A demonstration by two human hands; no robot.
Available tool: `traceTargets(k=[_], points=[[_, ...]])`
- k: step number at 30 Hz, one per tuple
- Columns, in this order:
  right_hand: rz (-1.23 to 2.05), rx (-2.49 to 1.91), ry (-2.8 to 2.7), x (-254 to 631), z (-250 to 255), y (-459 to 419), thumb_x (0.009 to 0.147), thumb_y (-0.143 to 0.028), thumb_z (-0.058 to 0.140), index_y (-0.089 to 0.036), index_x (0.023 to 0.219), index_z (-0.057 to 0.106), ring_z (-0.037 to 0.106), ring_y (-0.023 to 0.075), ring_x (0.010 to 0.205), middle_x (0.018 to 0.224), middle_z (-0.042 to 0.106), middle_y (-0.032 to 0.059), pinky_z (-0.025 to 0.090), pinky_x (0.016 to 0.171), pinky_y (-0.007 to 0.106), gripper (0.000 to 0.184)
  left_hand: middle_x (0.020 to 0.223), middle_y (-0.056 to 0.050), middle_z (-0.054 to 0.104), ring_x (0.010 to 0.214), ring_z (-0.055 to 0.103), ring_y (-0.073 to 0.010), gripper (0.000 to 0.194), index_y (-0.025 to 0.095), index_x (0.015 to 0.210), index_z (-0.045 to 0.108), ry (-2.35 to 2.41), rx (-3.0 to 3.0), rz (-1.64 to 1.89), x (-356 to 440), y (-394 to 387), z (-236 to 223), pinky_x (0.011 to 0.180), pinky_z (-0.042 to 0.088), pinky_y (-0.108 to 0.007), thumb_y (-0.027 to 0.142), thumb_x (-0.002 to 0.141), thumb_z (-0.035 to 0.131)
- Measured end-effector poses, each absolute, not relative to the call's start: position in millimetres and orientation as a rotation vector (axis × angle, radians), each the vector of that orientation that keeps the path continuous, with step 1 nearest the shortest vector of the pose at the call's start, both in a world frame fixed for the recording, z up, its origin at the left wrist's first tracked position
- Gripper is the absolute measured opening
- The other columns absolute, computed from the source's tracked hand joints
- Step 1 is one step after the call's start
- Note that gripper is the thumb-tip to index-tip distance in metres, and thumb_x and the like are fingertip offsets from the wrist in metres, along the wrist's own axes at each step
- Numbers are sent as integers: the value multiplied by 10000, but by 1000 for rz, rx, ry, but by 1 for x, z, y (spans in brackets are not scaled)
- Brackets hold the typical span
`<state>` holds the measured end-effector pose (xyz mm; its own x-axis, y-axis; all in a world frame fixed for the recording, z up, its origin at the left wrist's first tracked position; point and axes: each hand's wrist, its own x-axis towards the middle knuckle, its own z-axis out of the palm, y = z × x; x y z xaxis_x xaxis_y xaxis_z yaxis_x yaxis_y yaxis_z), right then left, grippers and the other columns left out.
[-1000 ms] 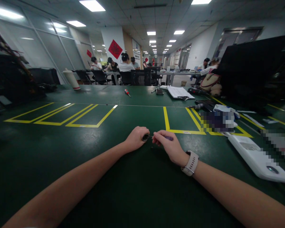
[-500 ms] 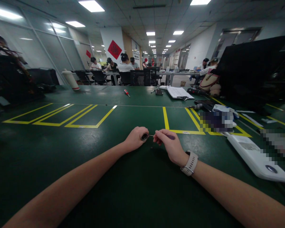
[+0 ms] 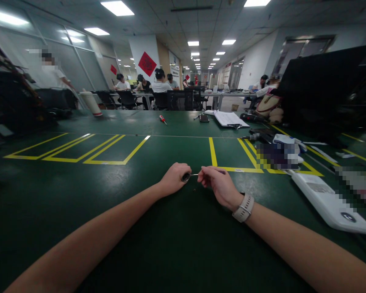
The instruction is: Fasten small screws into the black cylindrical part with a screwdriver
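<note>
My left hand (image 3: 174,179) is closed around a small round dark metal part (image 3: 186,177), whose hollow-looking end faces right. In my right hand (image 3: 216,183) is a thin screwdriver (image 3: 194,175) with a bare metal shaft. Its handle is mostly hidden by my fingers, with a dark purple bit showing. The shaft points left and its tip meets the right side of the round part, though I cannot tell how far in it goes. On the green table just below lies a tiny ring-like piece (image 3: 194,189).
Yellow tape outlines (image 3: 105,162) mark the table. A red screwdriver (image 3: 162,119), a dark box (image 3: 204,118) and a clipboard with papers (image 3: 230,119) lie at the back. To the right are a power tool (image 3: 251,137), a cloth (image 3: 288,143) and a white device (image 3: 329,199).
My right hand has turned slightly, hiding more of the purple handle, and more of the shaft shows. My left hand keeps its place. A person has appeared at the far left.
</note>
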<state>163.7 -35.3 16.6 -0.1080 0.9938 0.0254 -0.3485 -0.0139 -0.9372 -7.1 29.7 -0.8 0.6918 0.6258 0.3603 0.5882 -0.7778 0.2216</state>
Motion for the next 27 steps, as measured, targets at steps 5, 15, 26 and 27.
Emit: traceTargets(k=[5, 15, 26, 27], points=[[1448, -924, -992, 164, 20, -36, 701, -301, 619, -155, 567, 612, 477, 100, 508, 552, 590, 1, 332, 507, 247, 198, 716, 0, 546, 669, 499, -135, 46, 161, 728, 503, 999, 2790, 675, -7, 31, -3, 664, 362, -277, 136, 765, 490], [1317, -1023, -1028, 165, 13, -33, 701, -283, 576, -163, 498, 563, 438, 91, 432, 437, 516, -26, 283, 451, 238, 237, 718, 2, 546, 670, 493, -136, 59, 163, 729, 515, 1054, 2760, 696, -7, 31, -2, 658, 365, -275, 171, 786, 500], [1201, -1044, -1041, 163, 11, -32, 695, -291, 590, -176, 492, 540, 415, 90, 432, 438, 485, -42, 270, 445, 240, 238, 724, 1, 556, 679, 508, -136, 50, 167, 733, 511, 1066, 2756, 707, -6, 33, -5, 667, 382, -280, 186, 779, 502], [1172, -1029, -1015, 163, 11, -32, 695, -294, 593, -179, 494, 536, 412, 91, 437, 446, 482, -44, 269, 445, 241, 238, 721, 2, 557, 675, 508, -136, 54, 167, 732, 512, 1068, 2747, 709, -6, 33, -5, 664, 384, -281, 193, 778, 506]])
